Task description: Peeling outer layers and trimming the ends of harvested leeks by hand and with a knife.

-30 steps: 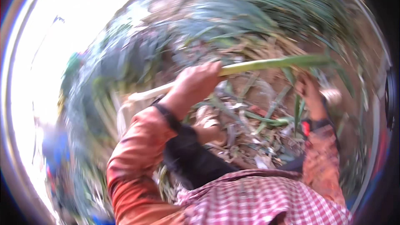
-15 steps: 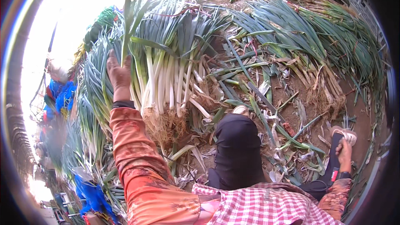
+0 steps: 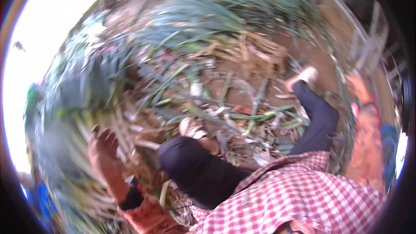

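My left hand (image 3: 105, 154) is raised over a pile of leeks (image 3: 78, 143) at the left, its fingers apart and loosely bent, with nothing seen in them. White stems and brown roots of these leeks lie just beside the hand. Far to the right, my right hand (image 3: 359, 86) is stretched forward at the end of its arm. It is close to a pale, greyish, see-through shape (image 3: 370, 39) that is too blurred to name. Motion smears its fingers, so whether they touch or grip anything cannot be told.
More leeks (image 3: 195, 19) lie across the back, their rooted ends (image 3: 260, 54) toward the middle. Cut leaves and peelings (image 3: 242, 117) litter the brown ground between the piles and my legs. My dark-trousered knee (image 3: 186, 160) is bent in front. Blue material (image 3: 41, 199) shows at lower left.
The view has swung to the right and blurred. My left hand no longer holds the upright leek. My right arm has stretched outward from beside my foot.
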Demonstrator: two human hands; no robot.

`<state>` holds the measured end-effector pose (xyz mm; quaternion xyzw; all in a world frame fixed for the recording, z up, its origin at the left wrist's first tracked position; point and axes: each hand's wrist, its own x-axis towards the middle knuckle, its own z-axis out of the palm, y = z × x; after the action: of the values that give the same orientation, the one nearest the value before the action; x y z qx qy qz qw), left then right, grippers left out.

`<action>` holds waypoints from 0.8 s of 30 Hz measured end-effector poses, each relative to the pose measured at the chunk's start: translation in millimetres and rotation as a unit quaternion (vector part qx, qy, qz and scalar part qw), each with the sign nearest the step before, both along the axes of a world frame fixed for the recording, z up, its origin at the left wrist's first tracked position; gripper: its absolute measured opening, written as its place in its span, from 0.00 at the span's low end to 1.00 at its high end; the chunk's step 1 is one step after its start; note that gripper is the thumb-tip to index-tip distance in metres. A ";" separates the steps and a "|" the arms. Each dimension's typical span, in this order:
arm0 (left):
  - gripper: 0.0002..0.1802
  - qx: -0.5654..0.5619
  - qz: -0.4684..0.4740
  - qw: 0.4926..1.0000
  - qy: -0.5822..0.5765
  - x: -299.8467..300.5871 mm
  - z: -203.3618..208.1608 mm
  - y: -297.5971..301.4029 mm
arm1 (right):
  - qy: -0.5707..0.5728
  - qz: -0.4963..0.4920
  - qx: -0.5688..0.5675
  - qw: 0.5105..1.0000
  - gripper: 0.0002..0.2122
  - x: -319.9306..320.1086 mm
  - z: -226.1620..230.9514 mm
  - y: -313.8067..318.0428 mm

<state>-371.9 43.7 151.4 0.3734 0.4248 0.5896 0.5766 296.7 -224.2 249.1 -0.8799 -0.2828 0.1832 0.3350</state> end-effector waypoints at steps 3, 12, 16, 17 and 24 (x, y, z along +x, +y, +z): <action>0.20 0.019 -0.060 0.993 -0.095 84.8 68.3 -4.8 | -0.019 0.063 -0.088 0.994 0.09 5.2 -2.8 42.9; 0.22 -0.141 -0.374 0.902 -0.164 207.4 121.6 -35.9 | -0.196 0.301 -0.184 0.915 0.16 2.3 -204.4 171.7; 0.20 -0.264 -0.188 0.944 0.062 218.2 75.1 -28.8 | -0.140 0.201 -0.255 0.935 0.15 -13.0 -241.7 223.9; 0.19 -0.282 -0.185 0.935 0.112 211.8 66.3 -27.7 | -0.129 0.193 -0.259 0.937 0.15 -9.3 -250.9 233.5; 0.22 -0.378 -0.222 0.891 0.114 227.5 64.9 -9.4 | -0.209 0.132 -0.312 0.918 0.23 30.4 -307.3 281.1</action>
<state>-144.4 34.3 216.3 0.2762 0.5846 0.1941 0.7377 327.1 56.9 -58.2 -0.9126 -0.3885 0.1170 -0.0500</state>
